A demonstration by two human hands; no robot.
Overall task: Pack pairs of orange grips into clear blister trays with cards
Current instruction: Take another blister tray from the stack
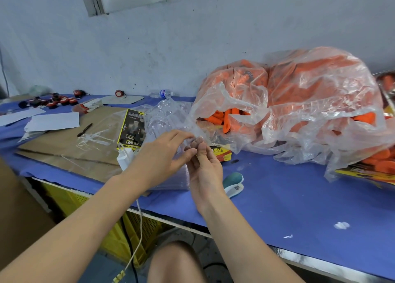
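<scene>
I see left hand [162, 154] and right hand [205, 171] together at bench [299, 197] front, both pinching edge of clear blister tray [166, 118]; orange grips [222, 120] jumbled in open bag [235, 103] beyond, rightward, nearer right hand

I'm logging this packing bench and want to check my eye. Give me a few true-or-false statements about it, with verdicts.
1. The left hand and the right hand both pinch a clear blister tray. True.
2. The orange grips lie in clear plastic bags. True.
3. The right hand holds the stapler. False: it lies on the blue table, just right of that hand.
4. The water bottle stands upright at the front edge. False: it lies on its side at the back, by the wall.
5. A pen lies on the cardboard. True.
</scene>
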